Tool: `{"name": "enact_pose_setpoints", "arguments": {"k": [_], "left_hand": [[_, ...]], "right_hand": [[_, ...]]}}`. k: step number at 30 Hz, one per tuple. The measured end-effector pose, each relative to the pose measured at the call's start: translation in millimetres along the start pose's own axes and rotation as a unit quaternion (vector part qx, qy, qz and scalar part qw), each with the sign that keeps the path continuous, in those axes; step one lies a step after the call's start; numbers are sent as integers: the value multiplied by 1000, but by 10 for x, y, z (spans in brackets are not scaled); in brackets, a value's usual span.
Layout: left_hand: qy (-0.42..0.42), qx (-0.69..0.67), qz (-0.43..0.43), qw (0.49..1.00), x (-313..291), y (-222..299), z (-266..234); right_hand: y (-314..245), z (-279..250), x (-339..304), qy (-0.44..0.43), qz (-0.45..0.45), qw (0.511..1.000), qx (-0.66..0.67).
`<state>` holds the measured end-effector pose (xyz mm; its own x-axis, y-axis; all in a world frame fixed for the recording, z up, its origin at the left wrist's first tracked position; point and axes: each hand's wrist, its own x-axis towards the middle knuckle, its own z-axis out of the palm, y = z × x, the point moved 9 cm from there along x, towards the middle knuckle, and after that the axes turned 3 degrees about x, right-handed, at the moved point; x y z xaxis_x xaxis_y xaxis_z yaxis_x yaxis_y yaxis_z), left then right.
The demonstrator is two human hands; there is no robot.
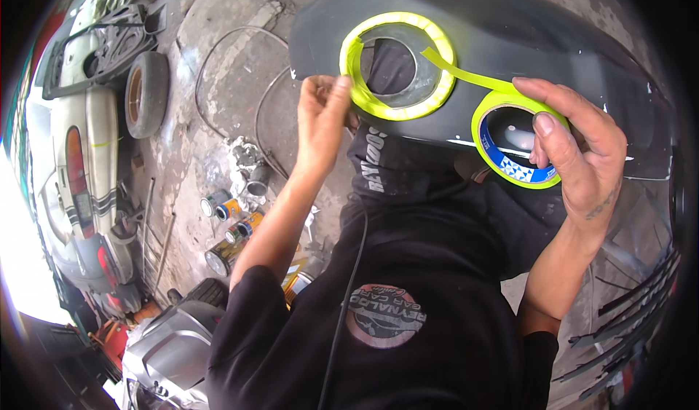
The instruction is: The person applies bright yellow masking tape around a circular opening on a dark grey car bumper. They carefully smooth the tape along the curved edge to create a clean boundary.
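The left hand (322, 111) is pinching yellow-green tape at the dark panel's round opening (397, 66) while the right hand (575, 144), fingers curled through the tape roll (518, 140) beside that opening, is stretching a strip (470, 76) that may wrinkle or lift if pulled crooked.

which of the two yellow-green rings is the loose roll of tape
The roll of tape in the right hand, with a blue inner core. The other ring is tape stuck around the panel's hole.

Several small round metal paint cans (227, 228) stood on the grey concrete floor (218, 89) at centre left; a worn black rubber tyre (145, 93) leaned at upper left, beside thin looping wire (218, 82).
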<state>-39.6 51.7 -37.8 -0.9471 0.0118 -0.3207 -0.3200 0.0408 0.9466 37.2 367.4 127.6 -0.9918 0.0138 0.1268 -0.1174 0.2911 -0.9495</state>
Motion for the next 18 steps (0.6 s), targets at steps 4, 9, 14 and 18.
{"name": "enact_pose_setpoints", "arguments": {"k": [4,9,14,18], "left_hand": [[-14,103,-11,994,56,119,27],[-27,211,-1,977,208,195,100],[-24,163,10,986,44,145,47],[-24,292,55,955,190,272,-21]], "right_hand": [[5,-7,-10,-1,6,1000,3],[39,4,-73,3,33,999,20],[49,9,-63,10,35,999,35],[16,12,-57,-8,25,999,41]]}}
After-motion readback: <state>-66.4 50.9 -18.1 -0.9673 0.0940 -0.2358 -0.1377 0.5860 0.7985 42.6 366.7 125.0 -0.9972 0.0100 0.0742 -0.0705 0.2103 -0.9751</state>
